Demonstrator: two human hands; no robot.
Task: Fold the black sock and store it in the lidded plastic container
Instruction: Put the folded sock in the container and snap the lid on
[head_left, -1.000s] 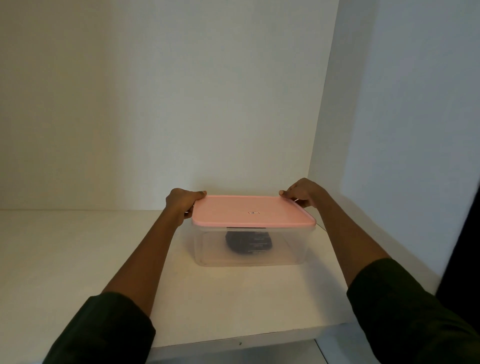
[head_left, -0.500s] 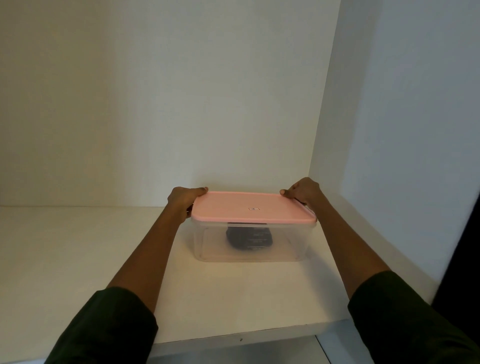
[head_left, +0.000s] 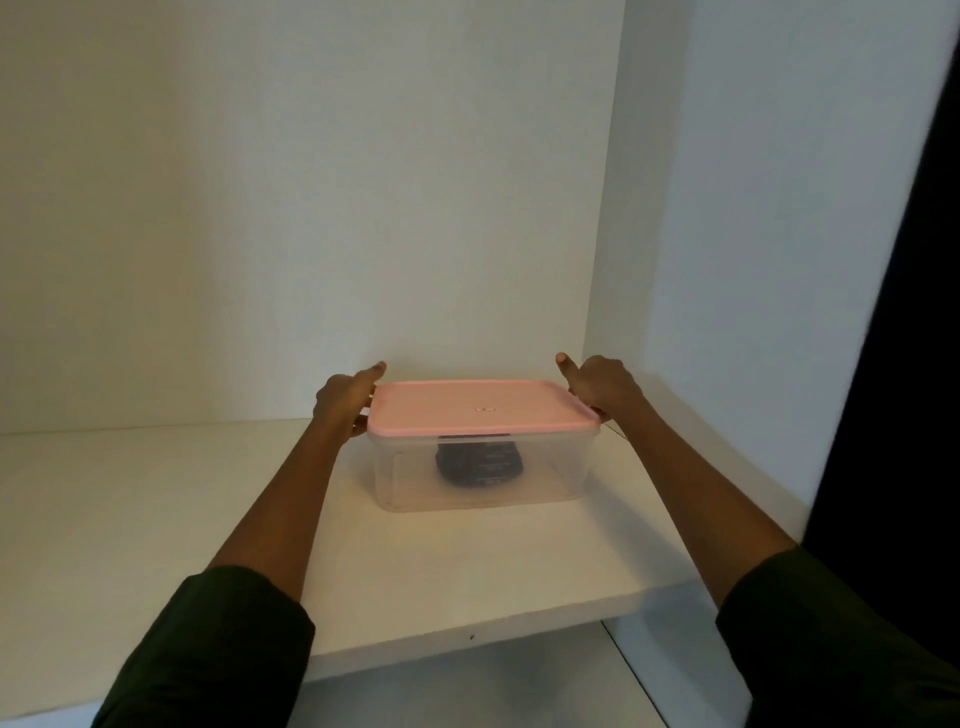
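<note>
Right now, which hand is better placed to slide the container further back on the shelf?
Neither clearly: the left hand and right hand flank the pink lid evenly at opposite ends, so both together suit pushing the container.

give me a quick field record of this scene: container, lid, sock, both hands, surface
container: clear plastic container, standing on the shelf near the right back corner
lid: pink lid, on the container, lying flat
sock: black sock, folded, inside, seen through the front wall
left hand: left hand at the left end of the lid, thumb raised
right hand: right hand at the right end of the lid, thumb raised
surface: white shelf
</note>
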